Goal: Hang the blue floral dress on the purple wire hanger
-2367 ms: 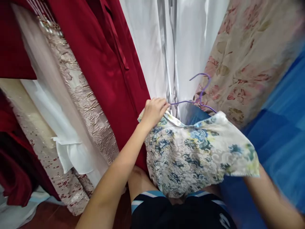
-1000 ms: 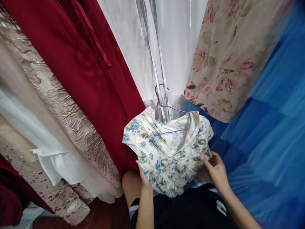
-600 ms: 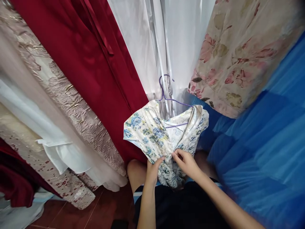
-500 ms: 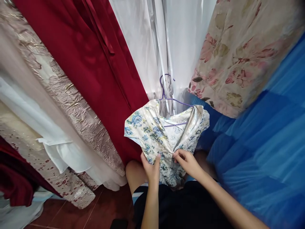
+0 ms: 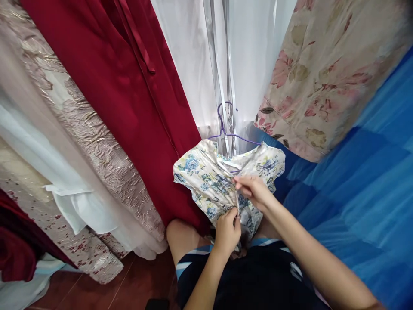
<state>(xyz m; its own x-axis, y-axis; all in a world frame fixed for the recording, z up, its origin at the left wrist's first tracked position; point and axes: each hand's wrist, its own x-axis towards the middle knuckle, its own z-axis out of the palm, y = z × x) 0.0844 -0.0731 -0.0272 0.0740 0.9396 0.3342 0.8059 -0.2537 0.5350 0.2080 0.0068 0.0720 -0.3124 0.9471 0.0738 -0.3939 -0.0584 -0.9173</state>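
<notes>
A white blouse with blue and yellow flowers (image 5: 206, 181) hangs on a purple wire hanger (image 5: 222, 125) and drapes down over my lap. Low on its front, my left hand (image 5: 227, 230) is closed, pinching the opening edge between thumb and fingers. Higher up, just under the neckline, my right hand (image 5: 253, 191) is closed on the same edge in a pinch. The blouse's two front sides lie close together along this edge. My hands cover part of the front, and the lower end of the blouse is partly hidden behind my left hand.
Long garments hang all around: a dark red one (image 5: 129, 94), a white one (image 5: 183, 56) with grey ribbons (image 5: 213, 51), a beige floral one (image 5: 303, 86) and a blue one (image 5: 348, 206). Paler fabrics (image 5: 93, 125) hang left, above the red tiled floor (image 5: 142, 275).
My left hand has moved right, from the blouse's side to its front edge. My right hand has shifted up and right along that edge. The neckline's two sides have come closer together.
</notes>
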